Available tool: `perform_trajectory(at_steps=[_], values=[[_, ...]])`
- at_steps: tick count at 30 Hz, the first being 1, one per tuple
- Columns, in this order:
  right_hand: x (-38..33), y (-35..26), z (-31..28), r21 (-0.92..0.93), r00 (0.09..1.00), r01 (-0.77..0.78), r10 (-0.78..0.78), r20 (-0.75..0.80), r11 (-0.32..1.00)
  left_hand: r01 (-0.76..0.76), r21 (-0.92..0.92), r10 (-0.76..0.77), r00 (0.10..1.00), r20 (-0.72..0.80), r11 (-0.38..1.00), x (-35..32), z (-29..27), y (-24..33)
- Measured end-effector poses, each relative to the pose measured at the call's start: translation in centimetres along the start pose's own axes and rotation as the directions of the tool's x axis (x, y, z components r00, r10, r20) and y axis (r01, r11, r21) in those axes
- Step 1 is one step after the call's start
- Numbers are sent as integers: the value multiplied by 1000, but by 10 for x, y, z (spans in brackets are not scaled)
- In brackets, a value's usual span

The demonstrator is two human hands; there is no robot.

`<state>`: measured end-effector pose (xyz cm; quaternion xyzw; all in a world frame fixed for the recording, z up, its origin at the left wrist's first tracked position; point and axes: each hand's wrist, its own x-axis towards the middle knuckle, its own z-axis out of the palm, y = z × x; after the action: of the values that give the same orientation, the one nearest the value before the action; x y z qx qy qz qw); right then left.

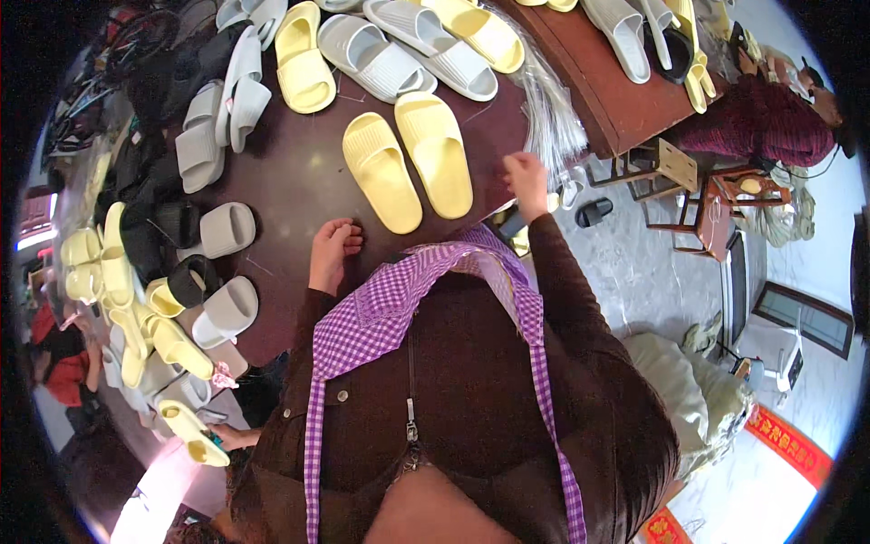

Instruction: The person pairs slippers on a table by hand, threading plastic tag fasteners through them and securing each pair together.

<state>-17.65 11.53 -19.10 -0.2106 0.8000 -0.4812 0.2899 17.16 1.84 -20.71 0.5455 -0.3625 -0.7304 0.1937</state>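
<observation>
A pair of yellow slide slippers lies side by side on the dark red table in front of me, the left slipper (383,172) and the right slipper (435,154) with their open toes pointing away. My left hand (335,254) is at the table's near edge, below the left slipper, its fingers curled in. To the right of the pair, my right hand (527,186) is raised with thumb and fingers pinched together. Whatever either hand holds, if anything, is too small to make out. Close beyond my right hand hangs a bundle of clear plastic strands (555,122). Neither hand touches the slippers.
Grey slippers (372,56) and another yellow slipper (304,59) line the far side of the table (299,172). More slippers (227,231) crowd the left edge. At lower left, another person's hand (237,438) holds a yellow slipper (192,433). Wooden chairs (716,213) stand at right.
</observation>
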Motion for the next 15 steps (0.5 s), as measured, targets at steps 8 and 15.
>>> perform_trajectory(at_steps=[8,15], values=[[-38,93,-39,-7,966,-247,246,-79,969,17,38,-18,1000,15,999,3,11,2],[-43,73,-18,203,954,-297,301,12,933,-54,60,45,990,131,997,-2,31,20]])
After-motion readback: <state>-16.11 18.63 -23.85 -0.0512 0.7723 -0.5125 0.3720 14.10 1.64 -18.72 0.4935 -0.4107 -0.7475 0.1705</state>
